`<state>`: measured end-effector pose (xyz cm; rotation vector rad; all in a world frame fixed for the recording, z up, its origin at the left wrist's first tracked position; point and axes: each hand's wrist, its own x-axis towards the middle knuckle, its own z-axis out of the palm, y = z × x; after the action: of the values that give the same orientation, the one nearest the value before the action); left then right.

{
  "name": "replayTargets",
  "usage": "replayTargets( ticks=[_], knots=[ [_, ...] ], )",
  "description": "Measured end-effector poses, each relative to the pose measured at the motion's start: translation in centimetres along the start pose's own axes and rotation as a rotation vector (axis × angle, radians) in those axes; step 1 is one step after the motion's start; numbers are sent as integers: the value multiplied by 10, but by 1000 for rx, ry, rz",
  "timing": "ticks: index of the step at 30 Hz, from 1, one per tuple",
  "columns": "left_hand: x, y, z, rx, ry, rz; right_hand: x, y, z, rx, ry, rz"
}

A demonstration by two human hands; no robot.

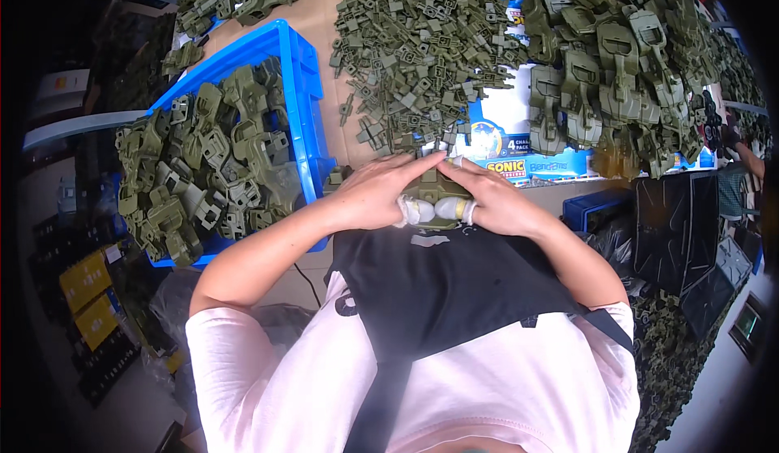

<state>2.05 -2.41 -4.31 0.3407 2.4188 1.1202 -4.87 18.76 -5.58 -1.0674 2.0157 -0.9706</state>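
Observation:
An olive-green moulded plastic part [431, 187] lies at the table's near edge, against my black apron. My left hand [367, 191] presses on it from the left, with the fingers stretched over its far side. From the right, my right hand [497, 200] grips the same part, and the fingertips of both hands meet above it. Both thumbs wear white wrappings and push side by side on the part's near face. My hands cover much of its outline, so its full shape is hidden.
A blue crate [302, 112] full of larger green parts stands at left. Beyond my hands spreads a heap of small green pieces [430, 47]. Large green parts [608, 63] are piled at right on printed blue-and-white packaging [507, 116]. Black crates [673, 226] stand at lower right.

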Motion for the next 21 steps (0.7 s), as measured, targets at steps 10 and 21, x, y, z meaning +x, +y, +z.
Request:
replayTargets(
  ticks=[10,21],
  knots=[
    [3,2,4,64,-27,-78,5,5,7,-17,16,-31],
    [9,-6,3,23,-131,-107,7,8,11,95,-49,89]
  ],
)
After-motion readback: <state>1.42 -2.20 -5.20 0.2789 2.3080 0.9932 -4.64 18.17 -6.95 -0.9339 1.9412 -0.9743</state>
